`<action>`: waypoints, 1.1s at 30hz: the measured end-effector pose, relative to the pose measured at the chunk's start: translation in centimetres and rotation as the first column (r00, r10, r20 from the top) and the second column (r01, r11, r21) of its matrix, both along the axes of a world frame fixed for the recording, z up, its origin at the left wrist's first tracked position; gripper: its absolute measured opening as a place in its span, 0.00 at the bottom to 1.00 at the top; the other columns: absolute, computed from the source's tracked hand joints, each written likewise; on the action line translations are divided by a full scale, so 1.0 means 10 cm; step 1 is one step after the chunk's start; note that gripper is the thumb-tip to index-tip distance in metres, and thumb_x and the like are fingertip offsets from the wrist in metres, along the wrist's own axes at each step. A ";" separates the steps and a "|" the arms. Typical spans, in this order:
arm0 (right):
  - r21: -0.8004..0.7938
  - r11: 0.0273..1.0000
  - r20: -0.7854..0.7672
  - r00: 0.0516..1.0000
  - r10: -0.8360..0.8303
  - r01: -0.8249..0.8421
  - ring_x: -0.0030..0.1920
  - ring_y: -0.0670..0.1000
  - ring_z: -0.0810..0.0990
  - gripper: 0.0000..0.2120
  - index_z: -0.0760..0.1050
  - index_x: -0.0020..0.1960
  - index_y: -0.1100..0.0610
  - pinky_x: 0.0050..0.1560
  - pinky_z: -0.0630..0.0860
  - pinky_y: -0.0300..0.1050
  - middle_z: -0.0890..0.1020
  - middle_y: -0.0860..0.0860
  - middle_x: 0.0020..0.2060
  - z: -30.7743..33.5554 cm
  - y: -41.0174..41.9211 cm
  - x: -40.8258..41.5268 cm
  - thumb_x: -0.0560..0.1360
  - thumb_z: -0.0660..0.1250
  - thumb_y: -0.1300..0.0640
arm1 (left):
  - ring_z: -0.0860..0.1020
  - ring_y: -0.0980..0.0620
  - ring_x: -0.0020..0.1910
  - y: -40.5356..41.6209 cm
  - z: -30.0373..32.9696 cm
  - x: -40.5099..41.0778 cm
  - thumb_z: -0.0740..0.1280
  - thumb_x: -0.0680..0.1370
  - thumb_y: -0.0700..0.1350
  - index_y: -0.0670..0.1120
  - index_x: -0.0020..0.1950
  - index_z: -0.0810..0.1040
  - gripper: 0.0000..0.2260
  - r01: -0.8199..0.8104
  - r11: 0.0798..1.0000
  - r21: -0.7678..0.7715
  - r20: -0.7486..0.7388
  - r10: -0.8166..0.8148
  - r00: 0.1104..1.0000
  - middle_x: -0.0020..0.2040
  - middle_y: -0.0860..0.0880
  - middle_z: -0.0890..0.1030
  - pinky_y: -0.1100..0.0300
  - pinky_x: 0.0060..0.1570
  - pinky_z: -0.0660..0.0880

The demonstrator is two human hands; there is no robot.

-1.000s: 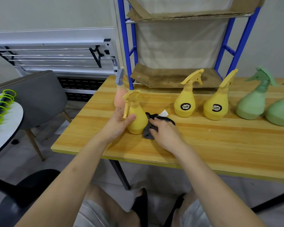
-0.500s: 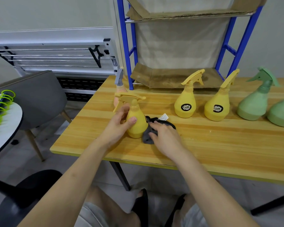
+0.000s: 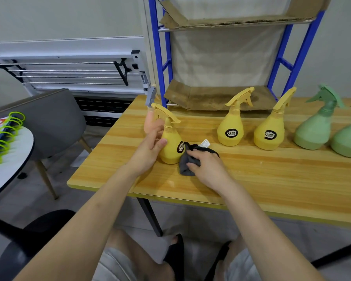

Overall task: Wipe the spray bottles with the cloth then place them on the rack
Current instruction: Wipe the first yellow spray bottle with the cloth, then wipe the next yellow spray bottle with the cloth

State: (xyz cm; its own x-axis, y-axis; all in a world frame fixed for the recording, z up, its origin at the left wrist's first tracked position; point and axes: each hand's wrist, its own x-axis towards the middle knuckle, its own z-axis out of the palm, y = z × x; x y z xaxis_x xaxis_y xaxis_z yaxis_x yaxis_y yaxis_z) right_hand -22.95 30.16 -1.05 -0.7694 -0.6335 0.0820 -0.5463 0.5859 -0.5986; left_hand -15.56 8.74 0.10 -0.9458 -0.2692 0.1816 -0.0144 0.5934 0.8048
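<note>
Bottle: the pear-shaped yellow plastic spray bottle (image 3: 171, 142) I'm working stands upright on the wooden desk (image 3: 251, 179), near its left front corner.
Left hand (image 3: 148, 151): wrapped around the bottle's left flank, thumb on its belly — steadying it.
Right hand (image 3: 207, 169): pinching the crumpled dark grey cloth (image 3: 185, 166), which touches the bottle's base.
Handling: looks light, stiff, smooth — I'd grip the narrow neck under the trigger.
Cloth: soft, bunches easily.
Rack: the blue metal rack (image 3: 160, 57) waits behind.
</note>
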 end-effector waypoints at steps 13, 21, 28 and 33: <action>0.034 0.997 -0.175 0.982 -0.068 0.075 0.54 0.56 0.81 0.10 0.80 0.60 0.43 0.45 0.75 0.48 0.85 0.47 0.51 0.09 0.19 0.30 0.79 0.68 0.49 | 0.74 0.51 0.58 0.29 0.01 -0.16 0.68 0.80 0.56 0.48 0.70 0.72 0.21 -0.335 0.935 -0.118 -0.155 0.316 0.936 0.62 0.48 0.74 0.54 0.58 0.74; -0.061 0.987 -0.218 0.963 -0.159 0.149 0.48 0.57 0.80 0.07 0.78 0.55 0.44 0.39 0.72 0.49 0.84 0.46 0.45 0.12 0.22 0.10 0.81 0.64 0.51 | 0.76 0.47 0.64 0.30 0.12 -0.38 0.68 0.81 0.54 0.49 0.75 0.69 0.24 -0.315 0.929 -0.195 -0.091 0.303 0.949 0.67 0.46 0.75 0.49 0.59 0.76; -0.200 0.958 -0.178 0.954 -0.243 0.206 0.49 0.56 0.81 0.10 0.78 0.60 0.42 0.43 0.78 0.52 0.84 0.45 0.48 0.17 0.38 -0.11 0.81 0.65 0.51 | 0.77 0.46 0.65 0.38 0.24 -0.67 0.68 0.82 0.51 0.49 0.77 0.67 0.25 -0.307 0.923 -0.234 -0.036 0.307 0.951 0.67 0.46 0.78 0.47 0.62 0.76; -0.350 0.913 -0.200 0.936 -0.291 0.209 0.53 0.50 0.81 0.13 0.79 0.64 0.47 0.50 0.78 0.48 0.84 0.44 0.55 0.25 0.47 -0.17 0.81 0.66 0.55 | 0.77 0.45 0.66 0.39 0.30 -0.86 0.68 0.82 0.47 0.47 0.75 0.68 0.22 -0.348 0.925 -0.152 0.002 0.353 0.936 0.70 0.46 0.77 0.49 0.62 0.74</action>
State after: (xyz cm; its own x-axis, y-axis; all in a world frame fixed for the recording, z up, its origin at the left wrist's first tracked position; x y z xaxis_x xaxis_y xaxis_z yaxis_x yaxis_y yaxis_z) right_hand -24.61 34.91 1.41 -0.8291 -0.3311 0.4505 -0.5587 0.5229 -0.6437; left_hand -24.19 12.67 3.10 -0.8013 -0.5569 0.2187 -0.2646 0.6577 0.7053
